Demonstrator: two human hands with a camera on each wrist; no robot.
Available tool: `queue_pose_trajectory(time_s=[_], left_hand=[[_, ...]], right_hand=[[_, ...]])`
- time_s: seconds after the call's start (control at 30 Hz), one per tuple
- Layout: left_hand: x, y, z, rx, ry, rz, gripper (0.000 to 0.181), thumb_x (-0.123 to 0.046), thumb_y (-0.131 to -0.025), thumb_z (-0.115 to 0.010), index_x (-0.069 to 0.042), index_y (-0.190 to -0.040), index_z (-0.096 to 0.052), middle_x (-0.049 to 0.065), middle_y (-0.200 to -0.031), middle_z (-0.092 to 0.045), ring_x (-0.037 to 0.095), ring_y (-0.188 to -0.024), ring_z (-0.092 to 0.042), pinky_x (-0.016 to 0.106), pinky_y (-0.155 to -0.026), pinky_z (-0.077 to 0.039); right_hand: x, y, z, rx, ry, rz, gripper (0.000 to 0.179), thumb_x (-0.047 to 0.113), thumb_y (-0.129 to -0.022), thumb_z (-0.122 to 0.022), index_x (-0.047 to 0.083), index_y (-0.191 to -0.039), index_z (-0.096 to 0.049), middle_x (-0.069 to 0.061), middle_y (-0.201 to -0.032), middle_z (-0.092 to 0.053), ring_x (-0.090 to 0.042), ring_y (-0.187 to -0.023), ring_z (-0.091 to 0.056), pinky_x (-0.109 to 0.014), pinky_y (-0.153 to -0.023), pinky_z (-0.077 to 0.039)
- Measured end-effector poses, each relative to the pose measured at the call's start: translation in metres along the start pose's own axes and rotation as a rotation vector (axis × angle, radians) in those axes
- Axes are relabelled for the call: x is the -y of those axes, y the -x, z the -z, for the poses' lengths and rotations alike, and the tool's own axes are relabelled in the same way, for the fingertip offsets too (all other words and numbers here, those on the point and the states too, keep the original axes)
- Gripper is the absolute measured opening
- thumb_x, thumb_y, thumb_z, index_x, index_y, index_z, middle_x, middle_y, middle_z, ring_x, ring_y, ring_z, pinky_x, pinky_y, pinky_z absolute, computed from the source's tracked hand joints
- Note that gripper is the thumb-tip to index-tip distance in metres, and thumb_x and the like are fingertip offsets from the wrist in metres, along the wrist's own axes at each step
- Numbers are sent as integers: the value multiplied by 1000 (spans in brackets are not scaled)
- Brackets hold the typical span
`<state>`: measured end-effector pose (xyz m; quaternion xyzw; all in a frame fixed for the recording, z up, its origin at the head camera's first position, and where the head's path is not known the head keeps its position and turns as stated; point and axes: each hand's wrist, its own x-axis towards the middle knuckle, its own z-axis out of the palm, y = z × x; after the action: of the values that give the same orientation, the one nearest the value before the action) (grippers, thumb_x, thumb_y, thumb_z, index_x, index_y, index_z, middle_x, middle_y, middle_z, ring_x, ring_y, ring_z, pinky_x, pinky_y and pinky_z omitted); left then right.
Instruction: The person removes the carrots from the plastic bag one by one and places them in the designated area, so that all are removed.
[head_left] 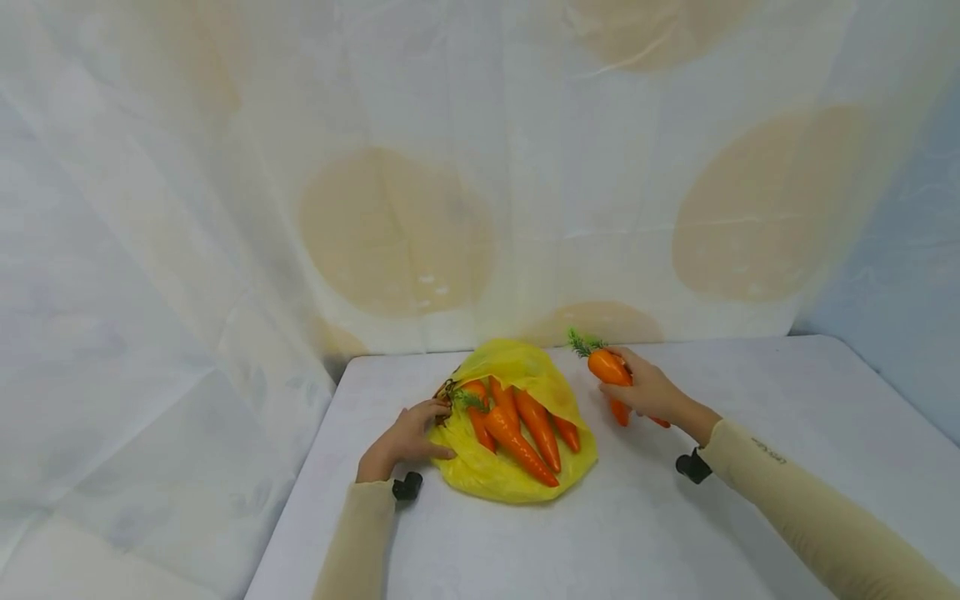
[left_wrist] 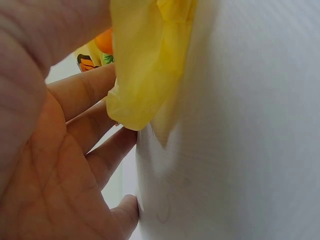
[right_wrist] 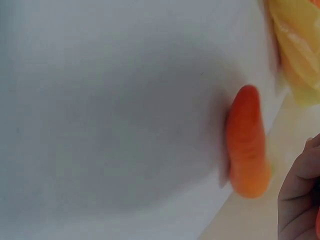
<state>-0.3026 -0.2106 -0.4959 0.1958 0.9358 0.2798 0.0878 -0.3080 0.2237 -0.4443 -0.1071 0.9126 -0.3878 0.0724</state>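
Observation:
A yellow plastic bag [head_left: 517, 492] lies on the table with its mouth open, showing several orange carrots [head_left: 538, 429] inside, one with a green leafy top. My left hand [head_left: 408, 433] rests at the bag's left side, thumb and fingers spread apart. In the left wrist view its fingers [left_wrist: 85, 92] reach fairly straight behind the yellow plastic. To the right of the bag, my right hand [head_left: 652, 392] grips a carrot [head_left: 609, 367] with a green top, raised over the table. Below it another carrot [head_left: 619, 412] lies on the table, larger in the right wrist view.
A white table [head_left: 525, 550] carries everything. Pale curtains with tan circles [head_left: 397, 233] hang right behind its back edge, and more pale cloth [head_left: 150, 375] hangs on the left. Small black wrist cameras [head_left: 407, 487] sit at both sleeves.

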Motion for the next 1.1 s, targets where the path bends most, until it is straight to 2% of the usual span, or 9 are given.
queue_pose_trajectory(time_s=[0.33,0.6,0.87,1.1], left_hand=[[-2,0,0,3,31,-8,74,-33,-74,-87,-6,-136,-57,17,-150,-46,39,-143,-36,71,-116,-7],[0,0,-1,1,30,2,74,-33,-73,-88,-8,-136,-57,15,-150,-47,37,-143,-37,70,-117,-7],[-1,-1,-3,4,26,9,74,-33,-74,-87,-9,-136,-57,15,-150,-46,36,-144,-36,70,-117,-7],[-1,-2,-2,11,10,14,74,-34,-74,-87,-10,-137,-56,14,-151,-46,36,-144,-35,69,-117,-6]], right_hand=[[-22,-3,8,-22,-37,-99,74,32,-95,-64,17,-155,-22,-18,-103,-58,-26,-67,-59,-31,-56,-50],[-36,-5,11,-55,-24,-122,76,34,-96,-61,15,-156,-17,-18,-97,-60,-24,-66,-58,-31,-56,-50],[-52,-12,19,-99,-26,-153,80,35,-96,-62,9,-155,-15,-22,-109,-56,-23,-68,-59,-30,-58,-52],[-53,-15,19,-108,-37,-184,81,35,-96,-61,6,-156,-13,-25,-116,-52,-22,-69,-59,-29,-59,-51]])
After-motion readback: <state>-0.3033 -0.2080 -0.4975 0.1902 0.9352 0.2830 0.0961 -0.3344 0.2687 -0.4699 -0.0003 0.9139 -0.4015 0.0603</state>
